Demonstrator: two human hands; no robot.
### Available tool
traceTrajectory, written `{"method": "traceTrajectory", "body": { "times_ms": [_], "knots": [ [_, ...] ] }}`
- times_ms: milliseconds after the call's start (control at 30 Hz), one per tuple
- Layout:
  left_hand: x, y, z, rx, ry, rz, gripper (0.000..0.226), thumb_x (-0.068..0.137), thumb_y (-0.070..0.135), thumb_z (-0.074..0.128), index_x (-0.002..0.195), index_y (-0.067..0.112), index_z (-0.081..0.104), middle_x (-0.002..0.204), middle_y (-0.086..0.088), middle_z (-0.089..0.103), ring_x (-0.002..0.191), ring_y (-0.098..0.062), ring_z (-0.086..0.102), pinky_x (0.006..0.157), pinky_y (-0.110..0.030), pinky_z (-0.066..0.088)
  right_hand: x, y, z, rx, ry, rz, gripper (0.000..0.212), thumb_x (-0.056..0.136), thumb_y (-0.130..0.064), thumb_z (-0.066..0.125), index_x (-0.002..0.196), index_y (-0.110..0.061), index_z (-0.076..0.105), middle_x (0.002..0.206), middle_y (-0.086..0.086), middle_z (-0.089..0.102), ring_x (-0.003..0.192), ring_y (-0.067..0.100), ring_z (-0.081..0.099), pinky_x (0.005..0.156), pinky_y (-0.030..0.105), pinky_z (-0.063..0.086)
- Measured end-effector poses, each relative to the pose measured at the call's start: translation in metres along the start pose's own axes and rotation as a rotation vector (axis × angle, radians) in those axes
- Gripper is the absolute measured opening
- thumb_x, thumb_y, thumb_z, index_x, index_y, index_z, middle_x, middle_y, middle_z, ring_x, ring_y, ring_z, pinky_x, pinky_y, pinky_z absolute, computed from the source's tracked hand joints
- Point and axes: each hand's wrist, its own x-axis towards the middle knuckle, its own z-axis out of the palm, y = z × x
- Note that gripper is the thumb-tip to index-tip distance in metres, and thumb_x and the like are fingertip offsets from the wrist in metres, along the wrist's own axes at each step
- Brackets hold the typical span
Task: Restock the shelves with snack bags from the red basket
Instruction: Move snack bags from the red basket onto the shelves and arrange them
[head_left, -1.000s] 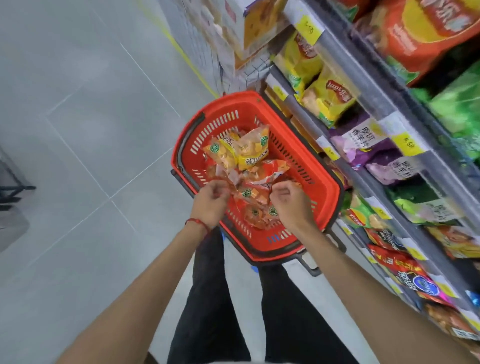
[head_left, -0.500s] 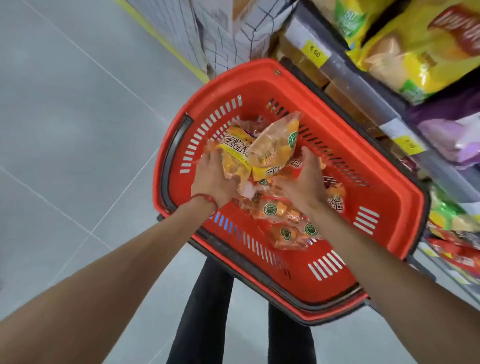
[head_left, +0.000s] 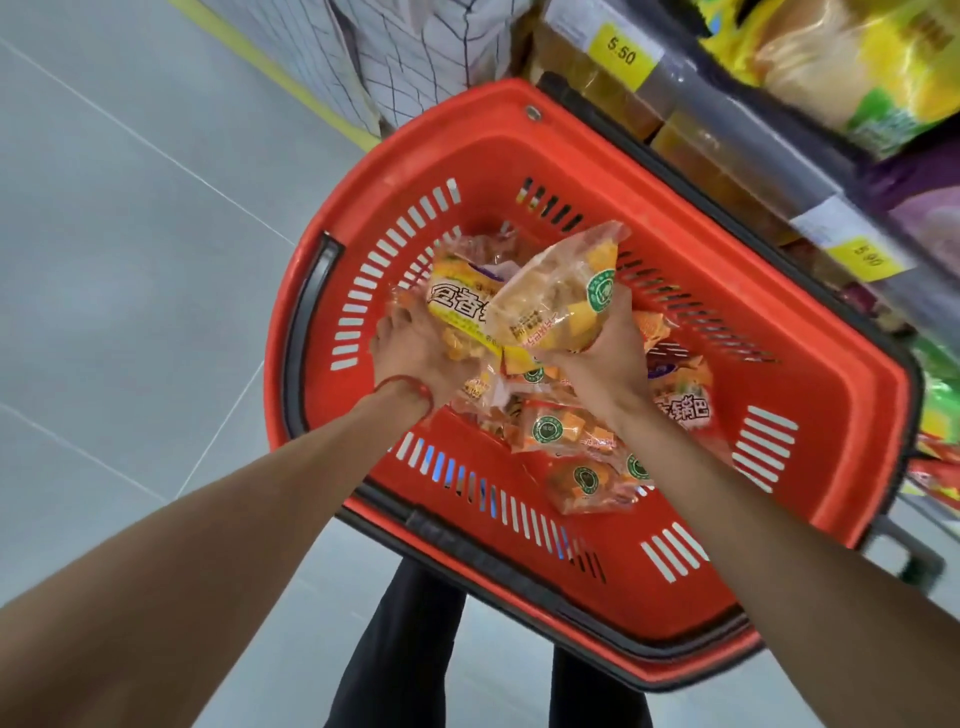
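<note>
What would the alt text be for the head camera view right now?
Two bare hands lift snack bags from a red basket: the left hand holds a yellow bag, the right hand a clear bag. More bags lie below, beside stocked shelves.

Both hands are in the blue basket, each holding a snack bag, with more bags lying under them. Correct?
Not quite: the basket is red, not blue, as the head view shows. The rest holds: the left hand and right hand each hold a snack bag, with more bags beneath.
</note>
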Motion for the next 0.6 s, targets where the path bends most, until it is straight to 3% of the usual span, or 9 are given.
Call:
{"method": "traceTrajectory", "body": {
  "times_ms": [167,267,400,533,600],
  "knots": [
    [-0.035,0.005,-0.007,0.072,0.039,-0.052,0.093,0.069,0.064,0.074,0.136,0.010,0.038,0.125,-0.011,0.051,0.115,-0.031,0.047,0.100,-0.047,0.042,-0.037,-0.008,-0.028,0.120,0.079,0.006,0.088,0.069,-0.042,0.093,0.137,-0.024,0.040,0.116,-0.018,0.056,0.110,0.008,0.056,0.097,0.029,0.046],
    [-0.065,0.010,-0.014,0.054,0.070,-0.075,0.086,0.071,0.065,0.073,0.129,0.009,0.042,0.121,-0.009,0.051,0.112,-0.029,0.047,0.097,-0.046,0.043,-0.061,-0.017,-0.047,0.187,0.101,0.036,0.102,0.062,-0.060,0.089,0.142,-0.020,0.041,0.128,-0.005,0.063,0.117,0.017,0.061,0.104,0.040,0.049],
    [-0.103,0.020,-0.018,-0.107,0.113,-0.106,0.075,0.073,0.058,0.076,0.122,0.008,0.049,0.119,-0.009,0.055,0.109,-0.030,0.050,0.087,-0.043,0.040,-0.091,-0.022,-0.076,0.255,0.096,0.071,0.112,0.051,-0.075,0.086,0.140,-0.020,0.046,0.132,-0.004,0.065,0.121,0.018,0.062,0.107,0.048,0.048],
    [-0.142,0.035,-0.014,-0.114,0.169,-0.089,0.069,0.077,0.057,0.075,0.121,0.008,0.052,0.116,-0.009,0.056,0.106,-0.030,0.051,0.077,-0.037,0.032,-0.122,-0.011,-0.104,0.305,0.045,0.080,0.102,0.062,-0.064,0.088,0.144,-0.020,0.045,0.137,-0.005,0.062,0.126,0.019,0.058,0.112,0.048,0.044],
    [-0.161,0.043,-0.012,-0.134,0.197,-0.084,0.062,0.081,0.049,0.074,0.122,0.008,0.052,0.116,-0.012,0.056,0.107,-0.031,0.051,0.079,-0.038,0.035,-0.138,-0.002,-0.115,0.296,0.033,0.114,0.113,0.060,-0.068,0.086,0.149,-0.018,0.040,0.144,0.001,0.057,0.132,0.025,0.054,0.113,0.049,0.043]
  ]
}}
